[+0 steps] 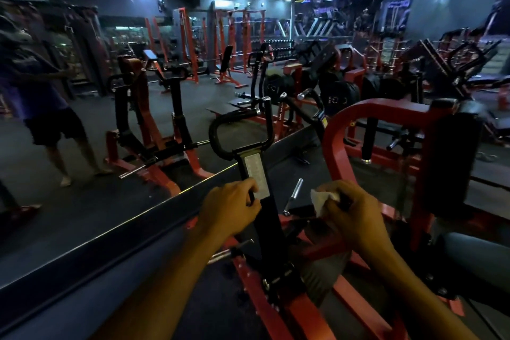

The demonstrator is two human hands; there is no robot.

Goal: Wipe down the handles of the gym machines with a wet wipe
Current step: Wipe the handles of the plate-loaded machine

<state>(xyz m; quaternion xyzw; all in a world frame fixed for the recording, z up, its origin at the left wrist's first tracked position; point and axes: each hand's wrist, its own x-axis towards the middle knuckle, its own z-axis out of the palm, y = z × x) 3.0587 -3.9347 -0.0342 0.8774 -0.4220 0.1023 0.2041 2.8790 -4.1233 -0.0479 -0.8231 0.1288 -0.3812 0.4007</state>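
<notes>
Presently, item by item:

Left hand (234,205): is being curled round the edge of the black upright arm (265,218) of the machine, thumb side against the pale label plate (258,175). By judgement, the arm is being steadied so that it does not swing while the other side is being rubbed.

Right hand (349,208): is being closed over a white wet wipe (321,200), which is being pinched between fingers and thumb and pressed onto a short dark grip (345,201) just right of the upright arm. Most of the grip is being hidden by the fingers, so its shape cannot be told.

Wet wipe: is being held bunched, one corner hanging free on the left; the folding probably gives a thicker pad to wrap round the grip.

Looped black handle (220,132): is standing above the label plate, untouched by either hand; likely still to be wiped.

Red frame (335,146): is rising to the right of the hands.

Writing: printed lines are being shown on the label plate, too blurred to be read. No brand can be made out.
</notes>
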